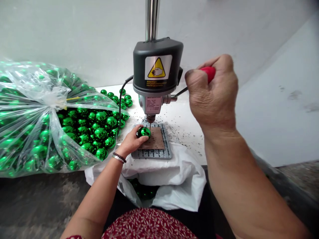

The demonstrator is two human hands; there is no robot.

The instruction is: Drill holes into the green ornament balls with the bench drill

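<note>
My left hand [133, 140] grips a shiny green ball [144, 132] between thumb and fingers, low over the brown board [157, 138] on the drill press base [152, 153]. Just above the ball's right side is the thin drill bit [150, 126]; whether it touches the ball I cannot tell. Raised at the right, my right hand [214, 94] is closed around the red knob [209, 73] of the feed lever. That lever joins the side of the dark drill press head [158, 66], which carries a yellow warning label.
A torn clear plastic bag [53, 99] full of green balls lies at the left, with several loose balls [123, 99] behind. Dark shavings litter the white table [191, 136]. A white sack [179, 176] with green balls inside hangs at the front edge. A black cable [120, 106] runs down beside the press.
</note>
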